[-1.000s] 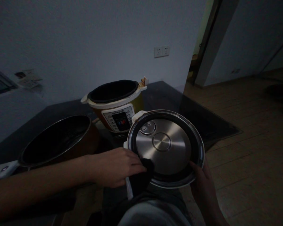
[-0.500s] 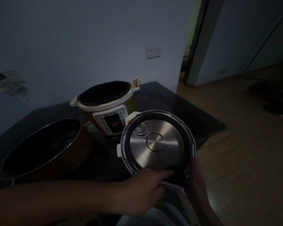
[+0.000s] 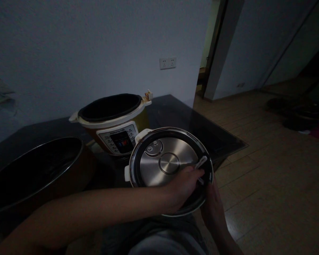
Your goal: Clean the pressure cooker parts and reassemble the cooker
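Note:
The pressure cooker lid [image 3: 155, 170] is tilted with its steel inner side up, its dark sealing ring and two small valve fittings showing. My left hand [image 3: 184, 186] reaches across the lid, fingers closed on a pale cloth [image 3: 201, 162] pressed against the ring at the right side. Only a small part of the cloth shows. My right hand [image 3: 213, 203] grips the lid's lower right edge from outside; some of its fingers are hidden beneath. Behind the lid stands the open electric pressure cooker [image 3: 117, 136], with a white rim and a front control panel.
A wide dark pan [image 3: 77, 159] sits at the left on the black tabletop [image 3: 172, 109]. A wall socket [image 3: 168, 63] is behind the cooker. The table's right corner juts over the wooden floor [image 3: 244, 170]. Dark items lie on the floor far right.
My left hand has moved up and right along the lid's ring with the cloth, from the lower edge to the right side. The right hand keeps its hold. The view has shifted slightly.

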A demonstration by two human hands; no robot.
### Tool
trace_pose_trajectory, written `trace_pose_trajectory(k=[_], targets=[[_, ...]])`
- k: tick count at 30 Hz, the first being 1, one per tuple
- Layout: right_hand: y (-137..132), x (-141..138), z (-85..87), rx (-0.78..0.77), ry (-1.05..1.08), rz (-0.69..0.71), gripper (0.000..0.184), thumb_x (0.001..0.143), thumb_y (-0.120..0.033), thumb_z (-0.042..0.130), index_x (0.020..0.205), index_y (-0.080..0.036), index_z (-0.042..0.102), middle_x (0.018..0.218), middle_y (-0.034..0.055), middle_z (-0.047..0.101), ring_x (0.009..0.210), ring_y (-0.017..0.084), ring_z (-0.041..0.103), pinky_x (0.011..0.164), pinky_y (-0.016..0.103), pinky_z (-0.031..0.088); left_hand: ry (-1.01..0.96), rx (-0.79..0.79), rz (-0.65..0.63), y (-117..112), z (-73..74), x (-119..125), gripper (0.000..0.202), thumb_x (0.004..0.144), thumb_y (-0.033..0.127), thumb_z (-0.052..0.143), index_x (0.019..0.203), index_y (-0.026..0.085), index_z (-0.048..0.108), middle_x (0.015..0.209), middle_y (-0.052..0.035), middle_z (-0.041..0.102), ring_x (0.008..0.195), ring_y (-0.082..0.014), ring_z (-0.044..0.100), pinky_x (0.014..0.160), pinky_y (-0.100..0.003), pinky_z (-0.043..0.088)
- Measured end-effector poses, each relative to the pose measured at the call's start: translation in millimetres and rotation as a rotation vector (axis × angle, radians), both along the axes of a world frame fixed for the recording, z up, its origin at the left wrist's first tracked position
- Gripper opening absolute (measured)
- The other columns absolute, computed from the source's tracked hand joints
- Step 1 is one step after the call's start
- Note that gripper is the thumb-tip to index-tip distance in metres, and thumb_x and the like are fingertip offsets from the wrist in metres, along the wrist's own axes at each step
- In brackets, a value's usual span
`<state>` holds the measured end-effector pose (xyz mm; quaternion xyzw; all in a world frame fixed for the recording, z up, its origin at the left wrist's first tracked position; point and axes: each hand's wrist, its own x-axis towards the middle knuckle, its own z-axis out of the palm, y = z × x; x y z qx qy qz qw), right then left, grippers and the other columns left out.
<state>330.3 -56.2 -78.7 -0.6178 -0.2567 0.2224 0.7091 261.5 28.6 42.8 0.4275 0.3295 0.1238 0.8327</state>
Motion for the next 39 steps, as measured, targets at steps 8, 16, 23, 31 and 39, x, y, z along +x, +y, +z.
trace_pose_trajectory(k=[8,16,23,31,39], targets=[[2,3,-1.0,-0.011,0.113,0.013,0.069,0.085,-0.053,0.058,0.148,-0.033,0.038,0.157,-0.0013,0.035,0.147,0.027,0.026,0.119,0.049,0.023,-0.146,0.120,0.127,14,5.8,33,0.019,0.088,0.013,0.045,0.080,0.018,0.062,0.069,0.0017,0.053,0.068,-0.0142,0.050,0.077,-0.026,0.040],[3,0,6.9,-0.026,0.148,-0.009,0.073,0.081,-0.054,0.061,0.147,-0.030,0.039,0.158,0.0011,0.034,0.147,0.028,0.025,0.119,0.048,0.021,-0.078,0.213,0.011,11,12.9,27,0.025,0.089,0.013,0.042,0.094,0.016,0.066,0.070,0.0015,0.052,0.069,-0.0145,0.049,0.077,-0.027,0.039],[1,-1,16.0,-0.079,0.033,-0.021,0.073,0.083,-0.054,0.057,0.147,-0.024,0.040,0.156,0.0065,0.036,0.147,0.029,0.025,0.119,0.051,0.017,-0.021,0.362,-0.179,1,10.4,11,0.034,0.087,0.011,0.041,0.106,0.018,0.069,0.081,-0.0010,0.060,0.082,-0.0180,0.054,0.084,-0.030,0.039],[0,2,6.6,-0.094,0.049,-0.023,0.073,0.083,-0.053,0.058,0.148,-0.027,0.039,0.155,0.0046,0.039,0.146,0.029,0.026,0.119,0.049,0.021,-0.047,0.553,-0.105,1,2.0,26,0.049,0.088,0.016,0.042,0.136,0.018,0.050,0.123,-0.0085,0.062,0.112,-0.0239,0.055,0.100,-0.035,0.038],[4,1,14.6,-0.015,0.126,-0.010,0.071,0.082,-0.051,0.062,0.146,-0.027,0.042,0.156,0.0031,0.036,0.147,0.028,0.026,0.120,0.049,0.019,-0.172,0.290,0.254,35,3.2,55,0.024,0.088,0.012,0.046,0.105,0.015,0.062,0.104,-0.0071,0.066,0.101,-0.0202,0.060,0.097,-0.031,0.040]])
